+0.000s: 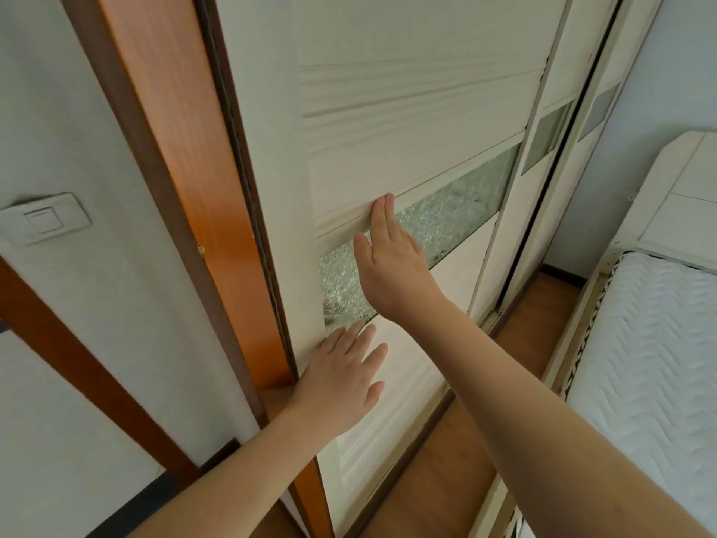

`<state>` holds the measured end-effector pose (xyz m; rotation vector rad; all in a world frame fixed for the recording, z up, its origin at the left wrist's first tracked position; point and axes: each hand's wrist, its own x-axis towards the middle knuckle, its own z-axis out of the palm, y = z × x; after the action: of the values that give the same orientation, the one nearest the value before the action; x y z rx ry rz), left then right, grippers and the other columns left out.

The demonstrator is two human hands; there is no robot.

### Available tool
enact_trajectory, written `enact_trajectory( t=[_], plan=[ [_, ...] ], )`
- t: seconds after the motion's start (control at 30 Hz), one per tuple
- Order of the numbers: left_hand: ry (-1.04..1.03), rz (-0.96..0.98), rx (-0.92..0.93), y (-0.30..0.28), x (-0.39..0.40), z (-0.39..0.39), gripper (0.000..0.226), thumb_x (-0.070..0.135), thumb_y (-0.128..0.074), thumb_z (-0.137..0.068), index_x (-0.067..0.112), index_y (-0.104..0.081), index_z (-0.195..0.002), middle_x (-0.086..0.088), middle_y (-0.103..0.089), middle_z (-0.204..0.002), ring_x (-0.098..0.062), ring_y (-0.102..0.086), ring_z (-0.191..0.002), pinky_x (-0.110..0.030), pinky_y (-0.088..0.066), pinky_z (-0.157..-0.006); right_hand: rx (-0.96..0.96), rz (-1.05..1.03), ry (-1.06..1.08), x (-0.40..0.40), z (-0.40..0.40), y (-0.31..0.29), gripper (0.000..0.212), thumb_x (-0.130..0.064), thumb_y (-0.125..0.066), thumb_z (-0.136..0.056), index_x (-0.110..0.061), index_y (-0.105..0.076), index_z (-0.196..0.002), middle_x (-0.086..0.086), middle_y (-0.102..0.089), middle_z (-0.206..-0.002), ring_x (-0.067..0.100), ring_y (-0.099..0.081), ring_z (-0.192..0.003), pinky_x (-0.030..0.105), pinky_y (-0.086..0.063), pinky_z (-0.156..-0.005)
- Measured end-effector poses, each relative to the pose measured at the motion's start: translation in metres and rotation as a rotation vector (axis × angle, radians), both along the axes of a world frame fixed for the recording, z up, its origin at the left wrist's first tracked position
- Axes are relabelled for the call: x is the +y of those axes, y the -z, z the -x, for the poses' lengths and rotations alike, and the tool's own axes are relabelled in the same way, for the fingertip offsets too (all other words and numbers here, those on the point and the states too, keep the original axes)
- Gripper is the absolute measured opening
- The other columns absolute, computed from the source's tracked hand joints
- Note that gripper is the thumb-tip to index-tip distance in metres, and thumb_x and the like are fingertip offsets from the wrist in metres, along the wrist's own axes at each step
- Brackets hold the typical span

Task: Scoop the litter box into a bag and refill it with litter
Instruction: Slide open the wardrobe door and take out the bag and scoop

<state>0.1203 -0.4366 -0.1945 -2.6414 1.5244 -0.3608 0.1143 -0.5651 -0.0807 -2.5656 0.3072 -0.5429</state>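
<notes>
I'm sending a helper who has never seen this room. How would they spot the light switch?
Start at the white sliding wardrobe door under the left hand and right hand. Go left past the orange-brown wooden frame to the pale wall. The light switch is the only fixture there, a white rectangular rocker plate.

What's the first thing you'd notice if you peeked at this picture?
Two bare hands lie flat on a tall white sliding door in the middle: the right hand higher up, over a strip of bumpy frosted glass, and the left hand lower, near the door's edge. Beside it runs a shiny orange-brown wooden frame, and a white quilted mattress sits at the right.
</notes>
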Motion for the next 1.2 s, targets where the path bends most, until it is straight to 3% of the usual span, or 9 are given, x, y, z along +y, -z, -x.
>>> enact_trajectory(
  t=[0.17, 0.23, 0.43, 0.53, 0.63, 0.73, 0.9, 1.03, 1.2],
  plan=[
    [-0.07, -0.028, -0.047, 0.01, -0.007, 0.001, 0.055, 0.047, -0.052, -0.093, 0.017, -0.051, -0.138, -0.013, -0.042, -0.15, -0.03, -0.031, -0.144, -0.045, -0.024, -0.114, -0.025, 0.007, -0.04, -0.016, -0.003, 0.001, 0.062, -0.037, -0.019, -0.103, -0.011, 0.008, -0.152, 0.003, 0.012, -0.161, 0.014, -0.001, -0.148, 0.034, -0.002, -0.118],
    [-0.092, 0.001, -0.09, 0.013, -0.005, 0.005, 0.052, 0.046, -0.057, -0.09, 0.016, -0.058, -0.132, -0.014, -0.048, -0.146, -0.031, -0.035, -0.141, -0.046, -0.028, -0.113, -0.022, -0.008, -0.05, -0.021, -0.006, 0.001, 0.064, -0.04, -0.02, -0.102, -0.011, 0.008, -0.152, 0.003, 0.014, -0.16, 0.015, 0.0, -0.148, 0.033, -0.001, -0.117],
    [-0.192, 0.032, -0.2, 0.016, 0.012, 0.021, 0.05, 0.045, -0.049, -0.095, 0.018, -0.054, -0.137, -0.013, -0.023, -0.159, -0.031, -0.01, -0.149, -0.05, -0.003, -0.121, 0.008, -0.061, -0.064, -0.023, -0.005, -0.007, 0.077, -0.057, -0.019, -0.098, -0.009, 0.01, -0.152, 0.006, 0.017, -0.16, 0.018, 0.006, -0.148, 0.035, 0.002, -0.118],
    [-0.264, 0.063, -0.217, 0.019, 0.02, 0.031, 0.048, 0.046, -0.05, -0.094, 0.022, -0.057, -0.135, -0.012, -0.017, -0.161, -0.031, -0.003, -0.15, -0.056, 0.0, -0.119, -0.112, -0.1, -0.122, 0.0, 0.005, -0.02, 0.082, -0.063, -0.024, -0.095, -0.014, 0.009, -0.153, 0.011, 0.013, -0.16, 0.021, 0.009, -0.148, 0.038, 0.005, -0.117],
    [-0.334, 0.122, -0.205, 0.022, 0.024, 0.039, 0.047, 0.045, -0.055, -0.091, 0.022, -0.058, -0.133, -0.011, -0.008, -0.163, -0.03, 0.001, -0.15, -0.058, -0.003, -0.117, -0.297, 0.041, -0.219, 0.028, 0.015, -0.028, 0.087, -0.067, -0.031, -0.09, -0.019, 0.007, -0.153, 0.015, 0.01, -0.16, 0.025, 0.007, -0.148, 0.041, 0.0, -0.117],
    [-0.328, 0.135, -0.211, 0.024, 0.024, 0.041, 0.047, 0.043, -0.055, -0.091, 0.022, -0.057, -0.133, -0.011, 0.001, -0.161, -0.03, 0.003, -0.15, -0.059, -0.004, -0.117, -0.319, 0.187, -0.135, 0.042, 0.01, -0.027, 0.103, -0.076, -0.037, -0.083, -0.012, 0.004, -0.153, 0.024, 0.006, -0.158, 0.036, 0.0, -0.147, 0.047, -0.009, -0.117],
    [-0.258, 0.087, -0.21, 0.028, 0.015, 0.038, 0.045, 0.043, -0.056, -0.089, 0.024, -0.056, -0.13, -0.01, -0.013, -0.162, -0.029, 0.012, -0.149, -0.07, -0.005, -0.111, -0.378, 0.326, -0.002, 0.047, -0.002, -0.019, 0.108, -0.071, -0.047, -0.079, -0.001, -0.007, -0.151, 0.034, -0.011, -0.153, 0.045, -0.016, -0.142, 0.05, -0.026, -0.114],
    [-0.226, 0.079, -0.216, 0.034, 0.011, 0.033, 0.041, 0.044, -0.059, -0.087, 0.024, -0.061, -0.122, -0.009, -0.006, -0.159, -0.027, 0.018, -0.148, -0.071, -0.001, -0.11, -0.39, 0.358, 0.024, 0.039, -0.005, -0.018, 0.107, -0.073, -0.044, -0.079, -0.005, -0.006, -0.151, 0.032, -0.013, -0.153, 0.042, -0.018, -0.143, 0.05, -0.025, -0.114],
    [-0.218, 0.031, -0.219, 0.032, -0.002, 0.025, 0.059, 0.047, -0.053, -0.09, 0.022, -0.044, -0.142, -0.013, -0.003, -0.163, -0.032, 0.01, -0.149, -0.068, 0.0, -0.113, -0.378, 0.373, 0.034, 0.017, -0.009, -0.017, 0.106, -0.076, -0.04, -0.08, -0.009, -0.001, -0.152, 0.028, -0.009, -0.156, 0.04, -0.015, -0.144, 0.049, -0.022, -0.115]
  ],
)
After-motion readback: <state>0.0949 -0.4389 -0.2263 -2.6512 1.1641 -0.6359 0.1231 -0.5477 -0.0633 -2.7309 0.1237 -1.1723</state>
